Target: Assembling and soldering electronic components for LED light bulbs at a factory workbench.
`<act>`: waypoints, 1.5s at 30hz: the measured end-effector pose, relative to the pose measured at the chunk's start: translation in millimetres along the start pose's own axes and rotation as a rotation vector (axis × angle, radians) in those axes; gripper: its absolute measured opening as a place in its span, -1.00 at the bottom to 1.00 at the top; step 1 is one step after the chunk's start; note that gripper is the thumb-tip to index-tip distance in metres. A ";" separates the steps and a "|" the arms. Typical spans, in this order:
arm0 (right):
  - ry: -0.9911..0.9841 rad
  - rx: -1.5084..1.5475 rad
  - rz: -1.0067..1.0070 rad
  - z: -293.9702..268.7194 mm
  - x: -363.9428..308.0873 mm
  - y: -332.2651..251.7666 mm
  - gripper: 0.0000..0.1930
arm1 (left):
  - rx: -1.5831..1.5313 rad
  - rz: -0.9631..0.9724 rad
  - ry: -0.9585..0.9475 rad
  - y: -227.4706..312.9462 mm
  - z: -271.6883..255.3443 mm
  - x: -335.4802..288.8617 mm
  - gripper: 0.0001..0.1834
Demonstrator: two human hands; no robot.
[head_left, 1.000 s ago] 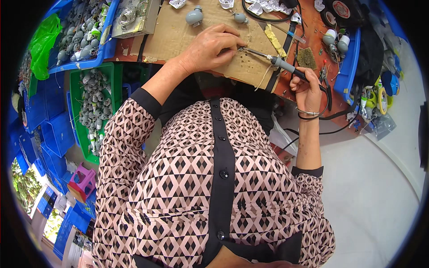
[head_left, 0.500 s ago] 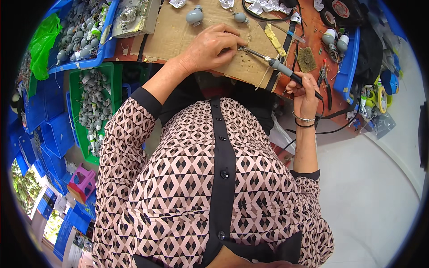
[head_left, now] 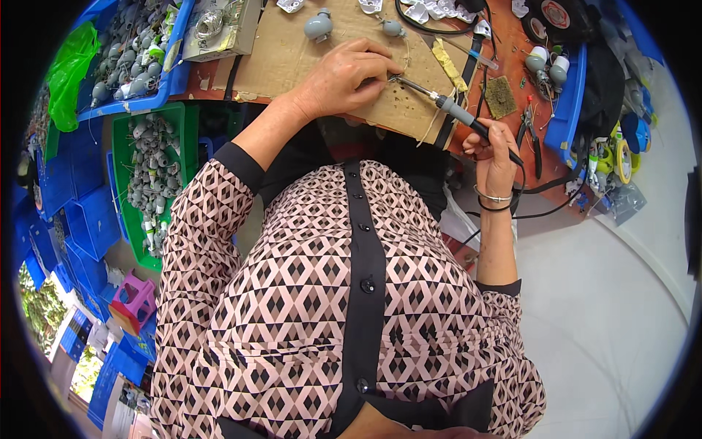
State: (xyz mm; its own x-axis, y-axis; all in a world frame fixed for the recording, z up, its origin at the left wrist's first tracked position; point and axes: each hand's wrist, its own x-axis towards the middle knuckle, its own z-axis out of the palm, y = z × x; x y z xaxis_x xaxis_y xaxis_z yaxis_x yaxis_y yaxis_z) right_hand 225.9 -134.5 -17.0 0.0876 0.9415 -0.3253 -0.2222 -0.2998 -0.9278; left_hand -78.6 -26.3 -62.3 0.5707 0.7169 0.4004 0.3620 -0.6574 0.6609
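**Soldering under way on the cardboard pad**

The left hand (head_left: 344, 77) is pinching something small against the cardboard sheet (head_left: 278, 55), fingers closed tight; the piece itself is too small to make out. The right hand (head_left: 493, 150) is wrapping around the dark handle of a soldering iron (head_left: 457, 113), its thin metal tip pointing toward 10 o'clock and meeting the left fingertips. Judging from this, the joint is being made now and is not yet finished.

The cardboard is lying matte and brown on the orange worktop (head_left: 512, 44), pitted with dark scorch marks just beside the tip. Two grey bulb-shaped parts (head_left: 319, 25) are sitting at 12 o'clock from the left hand, apart from it. A coarse, dull-green cleaning pad (head_left: 501, 96) is lying at 1 o'clock from the right hand. At 9 o'clock, a green bin (head_left: 124, 190) and a blue tray (head_left: 164, 80) are holding heaps of similar grey parts with thin wires.
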 end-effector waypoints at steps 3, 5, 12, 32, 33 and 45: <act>-0.009 -0.011 -0.007 -1.7 -1.7 -1.2 -0.67 | 0.006 0.003 -0.002 0.5 -0.8 0.2 -0.94; -0.013 -0.021 -0.014 -3.3 -3.8 -1.0 -0.67 | 0.008 0.005 -0.006 1.3 -0.2 1.0 -0.94; -0.032 -0.059 -0.051 1.0 -7.3 1.6 -0.68 | 0.005 0.002 -0.012 0.2 -1.7 0.0 -0.94; -0.039 -0.014 -0.075 -3.9 -9.7 5.0 -0.69 | -0.006 0.002 -0.039 1.8 -3.5 0.2 -0.96; -0.038 -0.022 -0.070 -3.0 -9.6 5.2 -0.69 | -0.008 -0.005 -0.040 1.3 -3.0 -0.2 -0.96; -0.062 -0.079 -0.102 -5.8 -14.3 11.2 -0.71 | -0.004 0.074 -0.041 0.3 -3.0 -4.2 -0.93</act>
State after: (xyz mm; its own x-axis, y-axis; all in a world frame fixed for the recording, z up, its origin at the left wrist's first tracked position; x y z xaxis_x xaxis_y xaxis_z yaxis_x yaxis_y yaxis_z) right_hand 227.8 -152.3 -23.8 0.0453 0.9747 -0.2189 -0.1382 -0.2109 -0.9677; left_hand -83.1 -28.8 -61.9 0.6258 0.6562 0.4217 0.3145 -0.7070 0.6334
